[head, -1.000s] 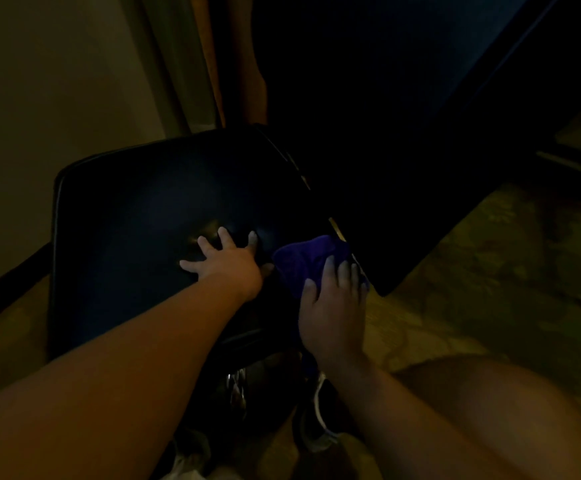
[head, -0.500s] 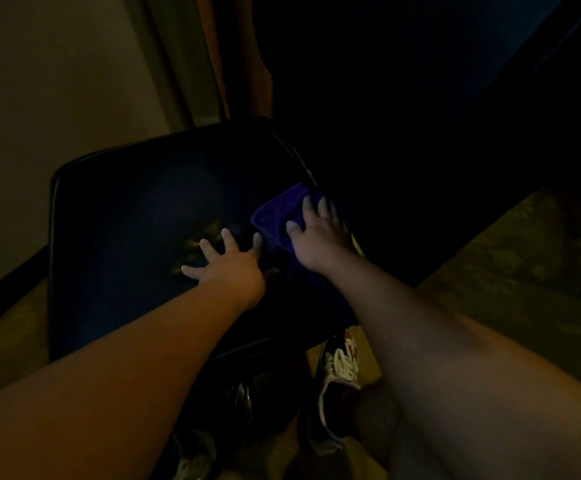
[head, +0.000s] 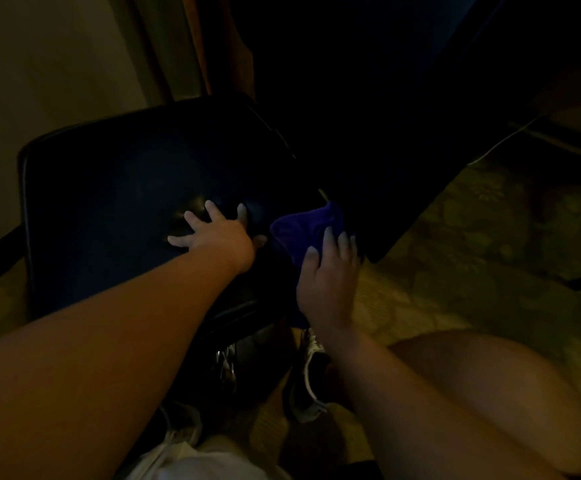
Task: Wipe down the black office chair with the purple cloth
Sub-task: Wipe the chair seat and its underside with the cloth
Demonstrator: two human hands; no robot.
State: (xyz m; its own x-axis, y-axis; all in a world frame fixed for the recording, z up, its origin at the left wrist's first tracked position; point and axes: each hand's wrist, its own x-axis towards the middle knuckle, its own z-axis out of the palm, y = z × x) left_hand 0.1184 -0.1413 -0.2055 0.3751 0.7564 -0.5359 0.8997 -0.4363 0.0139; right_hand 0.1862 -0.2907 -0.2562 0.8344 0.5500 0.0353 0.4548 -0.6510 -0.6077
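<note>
Cloth (head: 308,225) looks soft and light, pressed under the right hand (head: 329,277), whose fingers (head: 342,240) lie flat together. Left hand (head: 218,233), fingers spread, steadies the smooth, probably slippery chair (head: 126,188).

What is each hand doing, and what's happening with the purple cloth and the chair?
left hand: open, fingers spread, flat on the chair.
right hand: pressing the cloth.
purple cloth: bunched at the chair's right edge.
black office chair: being wiped.

Left hand (head: 218,233) spread flat on black office chair (head: 116,209), right hand (head: 329,271) pressing purple cloth (head: 304,226) at its edge
</note>
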